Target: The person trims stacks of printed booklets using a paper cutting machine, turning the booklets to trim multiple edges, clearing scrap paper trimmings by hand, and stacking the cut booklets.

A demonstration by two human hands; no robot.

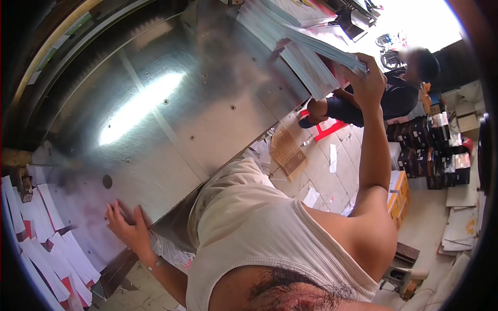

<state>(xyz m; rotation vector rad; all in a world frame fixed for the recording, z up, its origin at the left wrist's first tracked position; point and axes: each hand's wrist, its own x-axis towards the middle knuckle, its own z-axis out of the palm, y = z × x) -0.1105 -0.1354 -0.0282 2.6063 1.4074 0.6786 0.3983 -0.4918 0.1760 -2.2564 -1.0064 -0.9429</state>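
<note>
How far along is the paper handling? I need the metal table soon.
Done, apparently: strips of cut paper lie fanned at the metal table's near-left edge. In hand: the right hand grips a stack of sheets at the far end; the left hand rests flat on the table. Left: further stacked sheets beyond look untouched.

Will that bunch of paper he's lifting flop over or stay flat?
It will probably flop: the paper stack is thin sheets, and its free end already droops away from the right hand. It may also slide apart, since the sheets look loose and fan out at the edge. It seems light enough for one hand.
</note>
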